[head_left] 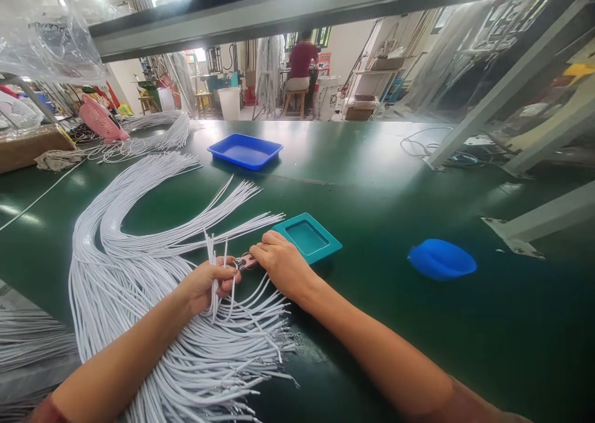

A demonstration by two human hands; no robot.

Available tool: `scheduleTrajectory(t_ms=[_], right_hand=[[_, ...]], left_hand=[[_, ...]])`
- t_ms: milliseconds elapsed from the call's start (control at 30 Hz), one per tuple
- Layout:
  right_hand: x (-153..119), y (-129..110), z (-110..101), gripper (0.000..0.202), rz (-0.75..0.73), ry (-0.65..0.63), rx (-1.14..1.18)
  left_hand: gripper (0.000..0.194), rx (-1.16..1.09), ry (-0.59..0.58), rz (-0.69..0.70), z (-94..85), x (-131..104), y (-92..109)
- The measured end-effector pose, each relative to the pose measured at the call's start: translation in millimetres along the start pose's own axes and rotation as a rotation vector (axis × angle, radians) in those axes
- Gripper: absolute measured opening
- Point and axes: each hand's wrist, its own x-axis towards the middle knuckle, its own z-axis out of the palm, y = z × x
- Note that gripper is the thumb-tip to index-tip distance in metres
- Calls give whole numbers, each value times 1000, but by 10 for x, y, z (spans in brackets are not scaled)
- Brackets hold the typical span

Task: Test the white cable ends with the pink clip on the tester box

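Green table [372, 330] fills the view below a workshop, seen past a metal frame. Centring the clock on the tool, the white wires [134, 274] sweep from ten o'clock round to six, loose ends fanned. At eight, the left hand [207, 288] pinches a few wires upright; at centre, the tool [246, 261] meets its fingertips, its handles enclosed from three by the right hand [282, 263]. Whether its jaws grip a wire, I cannot tell. Good work here seems to want a firm pinch near the tip, one wire kept apart from its neighbours, fingertips out of the bite and the tool square. Counted: wires, too many to number; one blue tray [244, 151] at twelve; one tool; two hands; one teal tray [307, 238] between two and three; one blue bowl [441, 260] at three.
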Motion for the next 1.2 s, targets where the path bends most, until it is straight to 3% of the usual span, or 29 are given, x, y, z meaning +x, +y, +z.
scheduleTrajectory(t_ms=[267, 367, 433, 500, 833, 933, 1067, 1200], right_hand=[[-27, 62, -51, 12, -14, 18, -55], [-49, 136, -49, 41, 168, 126, -142], [-63, 174, -11, 46, 328, 181, -208], [-73, 193, 37, 45, 392, 183, -223], [-76, 221, 50, 41, 393, 188, -72], [-45, 199, -63, 34, 371, 230, 84], [-9, 102, -248, 20, 329, 304, 495], [-3, -29, -306, 14, 414, 244, 983]], left_hand=[[22, -23, -13, -30, -4, 33, -14], [23, -29, -23, -42, -11, 31, -1], [25, -33, -22, -46, -15, 29, 5], [26, -34, -25, -49, -19, 26, 7], [32, 9, -41, 48, -81, -134, 75], [29, 69, -76, 127, -45, -202, 123], [19, 178, -159, 168, 26, -245, 134], [22, 299, -211, 169, 91, -259, 105]])
